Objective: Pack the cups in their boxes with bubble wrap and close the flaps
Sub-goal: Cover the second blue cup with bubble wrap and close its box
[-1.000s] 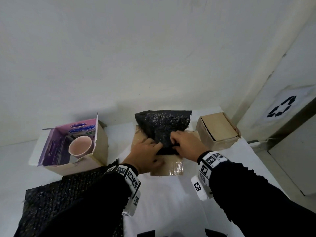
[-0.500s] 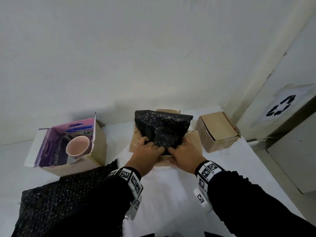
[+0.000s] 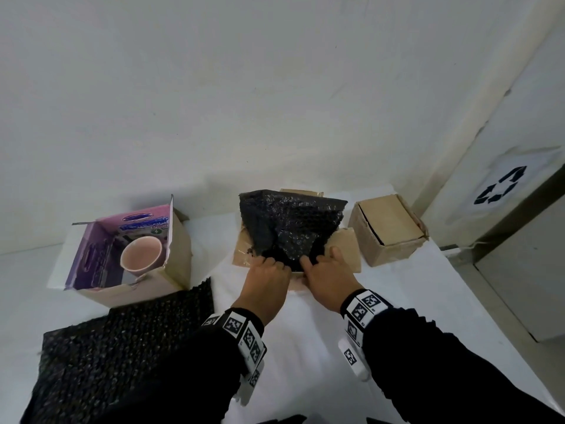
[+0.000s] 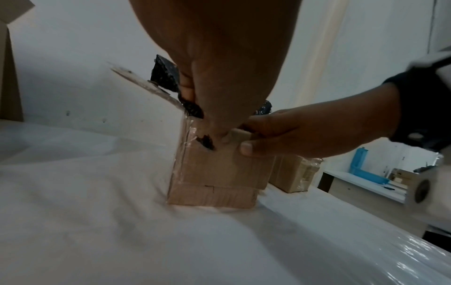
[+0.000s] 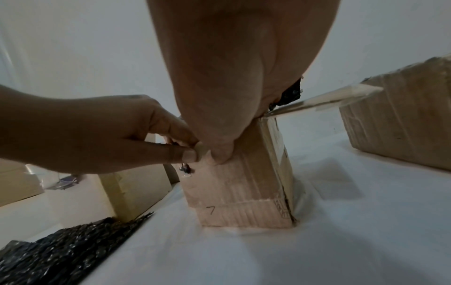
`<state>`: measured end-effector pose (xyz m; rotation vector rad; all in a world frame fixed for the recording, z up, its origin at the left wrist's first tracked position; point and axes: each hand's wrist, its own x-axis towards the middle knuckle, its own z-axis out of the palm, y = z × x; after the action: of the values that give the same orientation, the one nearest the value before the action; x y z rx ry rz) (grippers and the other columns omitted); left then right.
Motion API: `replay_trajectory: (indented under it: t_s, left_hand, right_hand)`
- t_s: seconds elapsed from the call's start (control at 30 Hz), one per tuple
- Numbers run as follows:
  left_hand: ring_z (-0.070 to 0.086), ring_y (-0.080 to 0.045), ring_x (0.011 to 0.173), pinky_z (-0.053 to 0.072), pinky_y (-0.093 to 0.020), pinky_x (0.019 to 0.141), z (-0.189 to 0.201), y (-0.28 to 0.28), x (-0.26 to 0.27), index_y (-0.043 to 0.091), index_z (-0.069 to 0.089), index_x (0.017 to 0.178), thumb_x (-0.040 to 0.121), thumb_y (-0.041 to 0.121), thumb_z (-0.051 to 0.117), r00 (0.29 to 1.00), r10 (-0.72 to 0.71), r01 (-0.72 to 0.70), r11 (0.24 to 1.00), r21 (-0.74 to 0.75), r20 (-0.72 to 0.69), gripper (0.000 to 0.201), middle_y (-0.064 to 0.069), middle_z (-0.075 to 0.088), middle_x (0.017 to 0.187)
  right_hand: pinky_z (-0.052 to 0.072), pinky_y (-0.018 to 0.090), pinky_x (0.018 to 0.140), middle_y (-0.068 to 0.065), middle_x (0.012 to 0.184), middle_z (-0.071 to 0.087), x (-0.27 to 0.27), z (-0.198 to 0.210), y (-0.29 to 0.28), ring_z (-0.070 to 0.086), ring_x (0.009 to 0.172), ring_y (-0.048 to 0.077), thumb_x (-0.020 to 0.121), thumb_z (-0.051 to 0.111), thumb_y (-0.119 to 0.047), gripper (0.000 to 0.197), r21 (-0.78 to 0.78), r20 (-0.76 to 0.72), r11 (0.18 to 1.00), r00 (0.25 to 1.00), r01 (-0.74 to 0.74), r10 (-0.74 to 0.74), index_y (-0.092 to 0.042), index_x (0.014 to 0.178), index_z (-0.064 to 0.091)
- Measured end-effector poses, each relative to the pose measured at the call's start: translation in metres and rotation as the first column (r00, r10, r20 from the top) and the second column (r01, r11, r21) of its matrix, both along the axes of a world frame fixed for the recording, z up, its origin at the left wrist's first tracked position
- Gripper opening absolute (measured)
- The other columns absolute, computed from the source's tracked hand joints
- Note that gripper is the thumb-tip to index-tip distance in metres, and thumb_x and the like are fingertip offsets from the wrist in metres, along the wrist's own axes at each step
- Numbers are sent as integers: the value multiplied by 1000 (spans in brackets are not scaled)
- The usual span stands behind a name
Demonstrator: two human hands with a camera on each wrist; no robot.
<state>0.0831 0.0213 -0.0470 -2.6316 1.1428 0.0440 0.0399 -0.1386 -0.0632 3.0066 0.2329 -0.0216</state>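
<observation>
Cup perhaps hidden under bubble wrap [image 3: 290, 228]

One second ago the left hand [image 3: 265, 281] lay flat on the near flap of the brown box [image 3: 342, 255], and the right hand [image 3: 328, 275] held the near edge of the black bubble wrap [image 3: 293, 224]. Now both hands sit close together at the near rim of the box, with fingers curled on the wrap and thumbs on the near wall. The near flap, flat before, can't be seen flat any more. The far flap now peeks out behind the wrap.
</observation>
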Motion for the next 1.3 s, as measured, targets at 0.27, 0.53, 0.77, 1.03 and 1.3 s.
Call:
replay_trajectory:
  t_s: [0.27, 0.53, 0.77, 1.03, 1.3]
  left_hand:
    - [57, -17, 52, 45, -31, 74, 5, 10, 10, 25, 56, 76, 52, 8, 73, 999, -51, 51, 987, -149, 0, 34, 7, 57, 56]
    - [63, -17, 71, 44, -33, 83, 2, 13, 23, 27, 65, 90, 86, 46, 40, 987, -91, 53, 962, -267, -130, 32, 8, 68, 78]
    - [47, -20, 105, 42, -36, 93, 16, 15, 53, 24, 61, 112, 88, 49, 60, 990, 121, -27, 671, -741, 74, 35, -3, 51, 119]
    - [60, -14, 90, 50, -34, 88, 7, 3, 108, 27, 47, 138, 87, 30, 68, 911, 168, -407, 507, -760, -376, 56, -4, 58, 117]
    - [56, -28, 77, 48, -39, 67, -14, -7, 108, 18, 76, 93, 79, 17, 59, 997, -47, 72, 816, -573, 59, 22, -1, 67, 78]
  right_hand:
    - [39, 33, 79, -1, 74, 65, 6, 29, -16, 58, 71, 17, 97, 40, -55, 39, 380, -26, 924, 999, 33, -25, -22, 89, 60]
    - [44, 34, 70, -1, 92, 58, 44, 59, -44, 55, 83, 19, 83, 48, -72, 52, 890, 6, 328, 713, 316, -702, -24, 102, 41]
    - [55, 38, 73, -4, 92, 67, 70, 52, -47, 65, 77, 19, 88, 63, -10, 26, 968, 75, 236, 795, 87, -602, -28, 105, 54]
    - [48, 28, 75, 1, 94, 60, 60, 20, -45, 57, 83, 16, 84, 55, -12, 35, 793, 94, 603, 960, 88, -263, -30, 112, 68]
    - [39, 40, 82, 5, 107, 59, 73, 12, -29, 44, 101, 27, 81, 68, -28, 23, 341, 234, 925, 938, 166, -255, -23, 103, 65]
